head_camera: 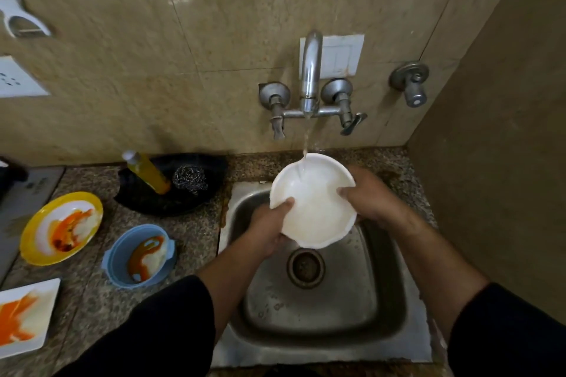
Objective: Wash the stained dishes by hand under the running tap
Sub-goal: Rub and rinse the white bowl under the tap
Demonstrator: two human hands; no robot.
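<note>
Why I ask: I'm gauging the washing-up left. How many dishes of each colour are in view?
White: 2, the round white bowl under the running metal tap and the orange-stained rectangular white plate
Yellow: 1, the stained round yellow-rimmed plate
Blue: 1, the stained round blue plastic bowl
Black: 1, the round black pan
Total: 5

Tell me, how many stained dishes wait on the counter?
3: a yellow plate at the left, a blue bowl nearer the sink, a white square plate cropped at the bottom-left. More may sit outside view.
</note>
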